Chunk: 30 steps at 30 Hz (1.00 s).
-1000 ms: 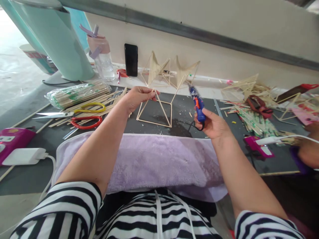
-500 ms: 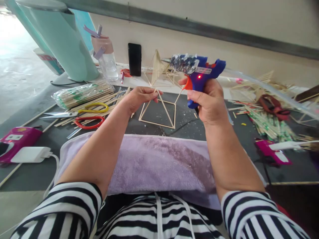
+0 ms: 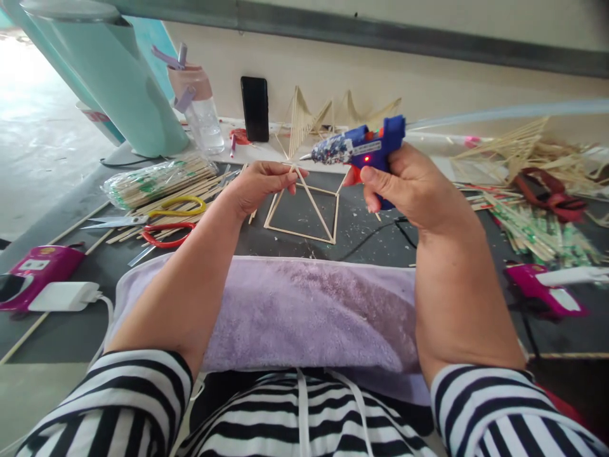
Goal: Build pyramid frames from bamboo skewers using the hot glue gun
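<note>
Between the fingertips of my left hand [image 3: 269, 184] is the top of a wooden stick frame [image 3: 299, 238], pinched where slanting sticks meet. Its square base lies on the dark table, and one stick at the back right leans outward. My right hand [image 3: 404, 187] grips a blue glue gun [image 3: 375, 152] with a red light lit on its side. The gun's nozzle points left, just above and to the right of the pinched sticks. Whether the tip touches them I cannot tell. A clear glue stick trails out of the gun's back.
Scissors [image 3: 176, 206] lie on loose sticks at left, near a bagged bundle [image 3: 157, 181]. Behind stand a bottle [image 3: 202, 108], a phone [image 3: 255, 109] and stick models [image 3: 302, 120]. Green-marked sticks [image 3: 537, 222] are at right. A purple towel [image 3: 304, 311] covers my lap.
My right hand has tilted and lowered the glue gun, bringing its nozzle down and left toward the frame's top. My left hand keeps its pinch almost in place.
</note>
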{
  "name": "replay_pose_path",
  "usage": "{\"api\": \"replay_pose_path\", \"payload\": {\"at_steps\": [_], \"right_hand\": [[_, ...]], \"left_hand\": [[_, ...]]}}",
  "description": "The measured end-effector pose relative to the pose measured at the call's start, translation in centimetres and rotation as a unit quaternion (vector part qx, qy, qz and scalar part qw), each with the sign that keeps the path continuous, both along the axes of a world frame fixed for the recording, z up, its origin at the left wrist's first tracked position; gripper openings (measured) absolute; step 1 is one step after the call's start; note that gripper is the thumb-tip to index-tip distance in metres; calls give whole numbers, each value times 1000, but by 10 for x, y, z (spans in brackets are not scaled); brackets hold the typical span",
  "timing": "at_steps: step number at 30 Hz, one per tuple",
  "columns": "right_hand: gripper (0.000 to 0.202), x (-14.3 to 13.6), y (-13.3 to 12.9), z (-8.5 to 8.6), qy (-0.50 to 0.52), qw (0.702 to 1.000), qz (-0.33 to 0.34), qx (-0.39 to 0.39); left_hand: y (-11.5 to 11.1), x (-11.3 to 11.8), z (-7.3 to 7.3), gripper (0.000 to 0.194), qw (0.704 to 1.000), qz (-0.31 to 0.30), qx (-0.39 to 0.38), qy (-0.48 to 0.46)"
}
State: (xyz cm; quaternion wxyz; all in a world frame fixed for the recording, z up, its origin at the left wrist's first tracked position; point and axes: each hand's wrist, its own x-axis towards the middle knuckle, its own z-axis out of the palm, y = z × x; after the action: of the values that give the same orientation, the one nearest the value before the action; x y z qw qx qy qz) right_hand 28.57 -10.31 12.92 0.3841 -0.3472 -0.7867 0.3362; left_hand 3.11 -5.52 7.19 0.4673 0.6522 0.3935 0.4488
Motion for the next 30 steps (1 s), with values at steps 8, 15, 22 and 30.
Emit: {"api": "replay_pose_path", "payload": {"at_steps": [8,15,22,30], "right_hand": [[31,-6,-3,-5,-35,999,-32,-5],[29,-4,-2,-2,-4,1000,-28,-8],[32,-5,0,-4,14,999,-33,-32],[36,-6,3,-9,30,998,-53,-29]], "left_hand": [[-1,0,1,26,1000,-5,-2,7],[5,-3,-4,25,1000,-21,-10,6],[7,-5,-5,25,999,-49,0,-9],[6,-5,-4,23,999,-41,1,5]]}}
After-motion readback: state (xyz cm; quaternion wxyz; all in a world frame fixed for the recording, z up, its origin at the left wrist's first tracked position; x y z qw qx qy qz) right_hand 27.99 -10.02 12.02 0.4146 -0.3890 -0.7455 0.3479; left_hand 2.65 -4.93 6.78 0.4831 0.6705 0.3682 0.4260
